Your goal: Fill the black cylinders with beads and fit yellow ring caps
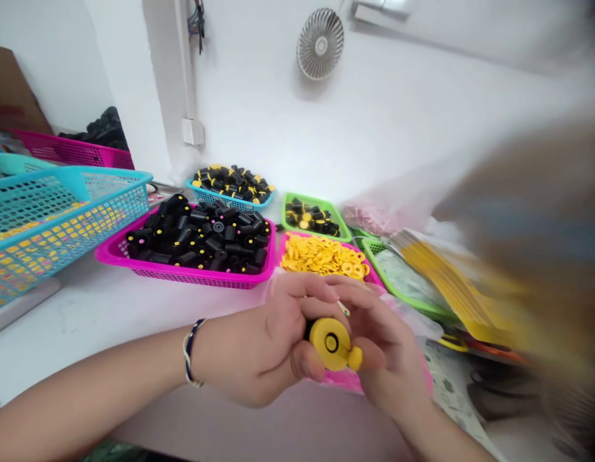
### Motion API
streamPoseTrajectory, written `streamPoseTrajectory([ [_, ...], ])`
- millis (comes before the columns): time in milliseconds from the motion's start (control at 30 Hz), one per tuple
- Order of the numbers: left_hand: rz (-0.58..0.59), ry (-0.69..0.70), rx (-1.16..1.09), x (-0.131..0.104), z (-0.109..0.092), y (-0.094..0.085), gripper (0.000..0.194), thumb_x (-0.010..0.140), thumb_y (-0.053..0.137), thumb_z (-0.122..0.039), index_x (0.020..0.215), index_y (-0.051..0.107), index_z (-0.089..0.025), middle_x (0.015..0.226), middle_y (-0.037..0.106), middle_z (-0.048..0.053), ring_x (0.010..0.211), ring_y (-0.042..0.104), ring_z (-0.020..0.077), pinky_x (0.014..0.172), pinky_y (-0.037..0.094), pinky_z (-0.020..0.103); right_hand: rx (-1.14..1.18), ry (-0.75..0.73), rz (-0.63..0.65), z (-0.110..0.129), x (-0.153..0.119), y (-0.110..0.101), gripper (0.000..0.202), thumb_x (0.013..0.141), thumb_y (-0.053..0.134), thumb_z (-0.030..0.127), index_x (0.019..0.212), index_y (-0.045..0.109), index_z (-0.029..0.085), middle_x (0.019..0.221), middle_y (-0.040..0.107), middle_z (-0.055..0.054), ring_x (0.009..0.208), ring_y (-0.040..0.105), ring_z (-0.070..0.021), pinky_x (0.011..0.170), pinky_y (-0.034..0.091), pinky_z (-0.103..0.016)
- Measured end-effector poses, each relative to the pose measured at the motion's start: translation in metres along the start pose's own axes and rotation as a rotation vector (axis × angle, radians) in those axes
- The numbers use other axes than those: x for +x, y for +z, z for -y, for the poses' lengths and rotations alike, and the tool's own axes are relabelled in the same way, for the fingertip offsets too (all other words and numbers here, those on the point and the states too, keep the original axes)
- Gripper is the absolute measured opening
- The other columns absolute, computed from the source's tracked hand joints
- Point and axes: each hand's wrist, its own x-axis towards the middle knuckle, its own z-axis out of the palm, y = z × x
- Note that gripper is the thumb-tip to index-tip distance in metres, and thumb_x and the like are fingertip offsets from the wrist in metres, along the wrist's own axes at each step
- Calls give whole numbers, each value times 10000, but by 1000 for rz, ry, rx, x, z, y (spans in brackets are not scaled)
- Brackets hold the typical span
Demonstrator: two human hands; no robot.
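Note:
My left hand (273, 340) is closed around a short black cylinder, mostly hidden by the fingers. A round yellow cap (324, 343) with a dark ring at its centre faces the camera on this part. My right hand (391, 340) is closed too, its thumb and finger pinching a small yellow piece (355, 358) against the cap's lower right edge. Just beyond the hands, a pink basket holds a pile of flat yellow rings (321, 255). A larger magenta basket (196, 277) to the left contains many black cylinders (213, 240), some with yellow or pink dots.
Behind these sit a blue basket (230, 200) and a green basket (321, 230) of black-and-yellow parts. Large turquoise baskets (115, 212) stand at left. Yellow strips (436, 282) lie over a green tray at right. A blurred person (542, 212) is close on the right. A fan (320, 45) hangs on the wall.

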Motion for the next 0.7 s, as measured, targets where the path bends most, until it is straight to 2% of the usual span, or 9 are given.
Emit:
streamPoseTrajectory([
  [33,14,3,111,1,-2,-4,176,918,401,-271,1073,342,-213,991,547,68,996,516,209,907,360,411,-10,16,-4,0,-1,4,334,843,583,422,1159,593,314,1148,591,-60,1083,570,-201,874,527,-308],
  [133,-2,-9,318,2,-6,-11,320,810,494,-117,1091,370,-208,964,589,52,961,505,212,872,318,407,48,143,13,-1,-4,14,268,895,532,346,1159,561,316,970,633,-31,858,618,-141,726,534,-243],
  [233,64,-93,388,3,-9,-10,330,779,516,-75,1063,459,-234,842,630,-8,908,499,198,825,291,377,225,308,48,-6,-9,22,201,897,518,390,1033,589,260,711,577,11,615,532,-102,592,482,-220],
  [367,171,-155,414,3,-12,-9,307,789,546,-88,1053,526,-242,795,629,-25,854,492,176,830,282,364,485,479,110,-12,-12,28,242,852,577,444,929,596,215,660,523,26,636,484,-94,635,434,-232],
  [467,215,-130,481,3,-14,-16,322,808,517,-64,1069,537,-252,901,640,-7,914,487,183,861,279,369,559,511,148,-11,-9,23,225,834,609,426,912,626,216,694,529,27,622,486,-79,637,427,-229],
  [533,177,-85,568,3,-18,-27,313,846,495,-90,1084,540,-288,1096,618,-5,985,461,200,901,253,387,436,451,98,-9,-3,8,217,826,625,402,985,632,254,795,587,14,685,534,-89,682,448,-239],
  [600,30,-51,660,3,-23,-44,252,890,498,-218,1128,519,-299,1249,546,9,1070,418,235,940,226,404,162,392,23,-8,8,-16,262,815,641,393,1051,624,282,905,630,-2,772,569,-104,726,462,-243],
  [633,-42,-58,686,3,-25,-53,253,902,488,-288,1155,503,-286,1242,545,22,1087,416,241,951,231,398,0,399,28,-10,15,-30,275,815,635,406,1057,630,275,891,642,-9,751,577,-106,702,469,-241],
  [700,-111,-111,733,2,-31,-69,226,926,436,-307,1134,511,-262,1095,603,11,1005,480,204,901,287,342,-280,540,178,-17,36,-58,320,802,628,444,1044,660,238,740,647,-9,600,567,-105,562,466,-233],
])
